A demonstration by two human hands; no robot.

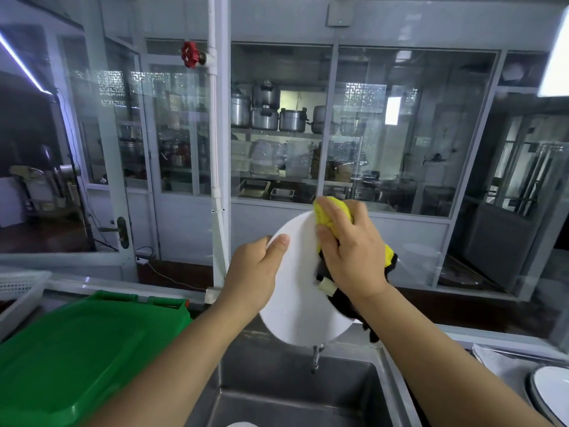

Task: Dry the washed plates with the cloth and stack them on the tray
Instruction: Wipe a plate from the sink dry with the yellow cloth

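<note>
Sink (295, 392) below | left hand (252, 272) grips plate (295, 291) rim | right hand (351, 251) presses cloth (331, 215)

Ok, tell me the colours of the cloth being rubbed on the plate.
The cloth is yellow and black, seen in the head view.
</note>
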